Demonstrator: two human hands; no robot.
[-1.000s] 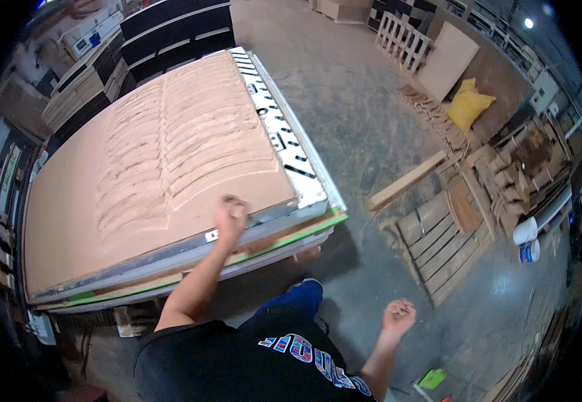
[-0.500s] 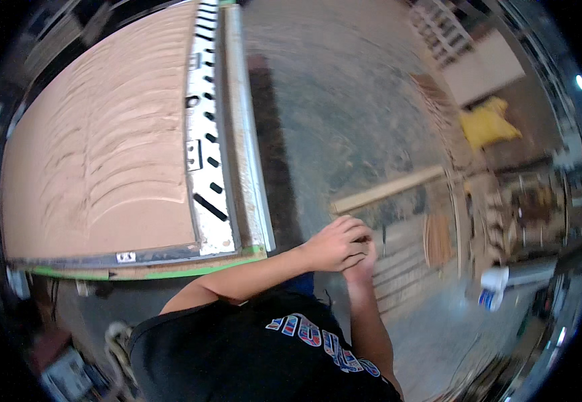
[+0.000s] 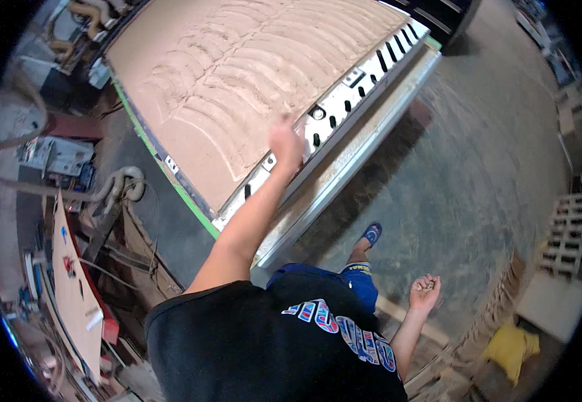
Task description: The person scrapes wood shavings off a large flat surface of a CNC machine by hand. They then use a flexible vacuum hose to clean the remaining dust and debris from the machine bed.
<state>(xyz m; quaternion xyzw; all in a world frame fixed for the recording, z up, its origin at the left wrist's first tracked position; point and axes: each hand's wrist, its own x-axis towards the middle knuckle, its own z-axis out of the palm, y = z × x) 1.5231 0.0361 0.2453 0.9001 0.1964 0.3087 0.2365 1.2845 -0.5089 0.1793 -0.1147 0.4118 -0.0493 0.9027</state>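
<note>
A large brown board (image 3: 237,80) with curved shapes cut into it lies on a machine table. Along its near side runs a white rail (image 3: 371,74) with black slots. My left hand (image 3: 285,141) reaches forward and rests on the board's edge by that rail; it is blurred, so its fingers are unclear. My right hand (image 3: 425,291) hangs low at my right side, palm up and cupped around a few small dark pieces. My black shirt fills the lower middle of the view.
The table's metal side (image 3: 344,167) and green-edged frame stand right in front of me. A thin brown panel (image 3: 73,295) leans at the left beside a grey hose (image 3: 120,184). A white pallet (image 3: 565,234) and a yellow bag (image 3: 512,348) sit at the right on the dusty concrete floor.
My hands were together in front of me half a second ago. The left has gone out to the board's edge and the right has dropped to my side. My head has turned.
</note>
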